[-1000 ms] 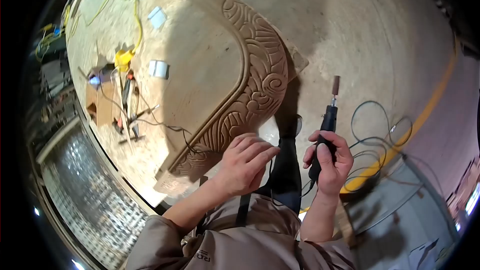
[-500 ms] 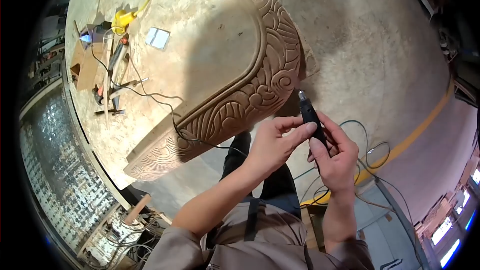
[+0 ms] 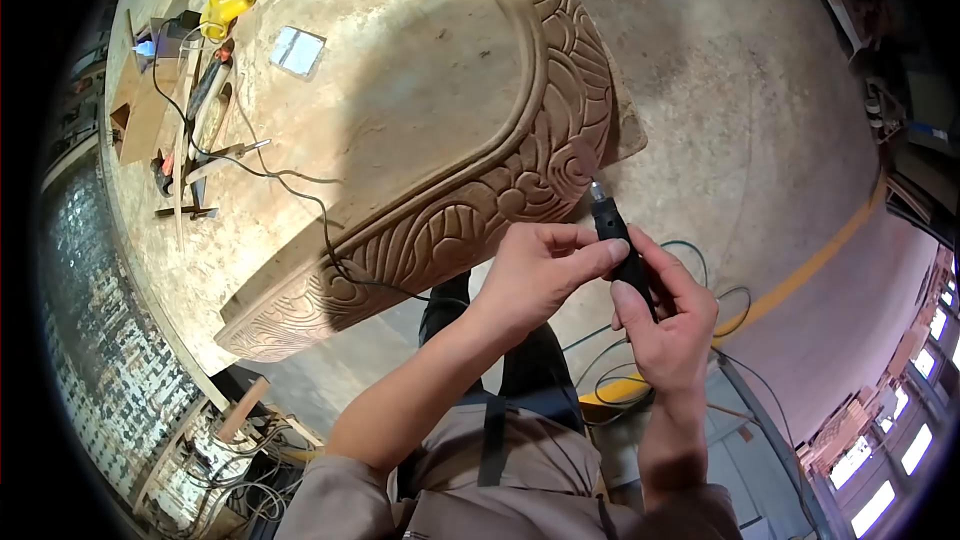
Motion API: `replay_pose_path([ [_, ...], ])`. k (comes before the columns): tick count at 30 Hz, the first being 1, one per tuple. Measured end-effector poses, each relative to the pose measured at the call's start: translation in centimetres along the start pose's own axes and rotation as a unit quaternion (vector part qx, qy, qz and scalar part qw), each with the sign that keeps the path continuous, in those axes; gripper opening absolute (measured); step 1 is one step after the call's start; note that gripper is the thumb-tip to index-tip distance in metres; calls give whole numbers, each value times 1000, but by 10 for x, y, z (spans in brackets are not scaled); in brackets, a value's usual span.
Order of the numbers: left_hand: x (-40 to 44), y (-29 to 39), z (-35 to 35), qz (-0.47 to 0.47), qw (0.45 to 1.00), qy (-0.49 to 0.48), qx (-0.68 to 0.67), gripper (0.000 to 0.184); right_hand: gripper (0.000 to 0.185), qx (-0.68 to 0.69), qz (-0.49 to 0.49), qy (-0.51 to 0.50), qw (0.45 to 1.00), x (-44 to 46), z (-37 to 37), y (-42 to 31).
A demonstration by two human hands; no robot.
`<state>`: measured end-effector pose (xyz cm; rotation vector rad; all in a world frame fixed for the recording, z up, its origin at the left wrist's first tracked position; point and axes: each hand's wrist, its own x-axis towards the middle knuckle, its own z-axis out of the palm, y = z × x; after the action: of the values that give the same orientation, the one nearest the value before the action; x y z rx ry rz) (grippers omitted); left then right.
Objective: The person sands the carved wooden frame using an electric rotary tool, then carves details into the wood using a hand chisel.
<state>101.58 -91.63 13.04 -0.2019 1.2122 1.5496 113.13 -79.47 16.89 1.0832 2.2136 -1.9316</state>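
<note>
- My right hand [image 3: 675,325] wraps the black handheld tool's [image 3: 608,220] lower body.
- My left hand [image 3: 530,280] pinches it higher up.
- It appears near the carved edge [image 3: 480,215]; best grip firmly, fingers off its metal tip [image 3: 597,191].

Light floods the counter [image 3: 295,125] at left; shadow crosses the carved piece [image 3: 470,205]; windows [image 3: 916,448] glare near right; edges bend into black.

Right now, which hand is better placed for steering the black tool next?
Probably the right hand: it grips the black tool farther back; the left hand pinches nearer the metal tip.
</note>
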Motion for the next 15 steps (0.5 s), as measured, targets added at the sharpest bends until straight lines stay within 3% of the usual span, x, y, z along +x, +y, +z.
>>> replay_pose_path([
  [15, 0, 3, -3, -16, 1000, -6, 23, 23, 46, -33, -2, 3, 999, 1, 0, -8],
])
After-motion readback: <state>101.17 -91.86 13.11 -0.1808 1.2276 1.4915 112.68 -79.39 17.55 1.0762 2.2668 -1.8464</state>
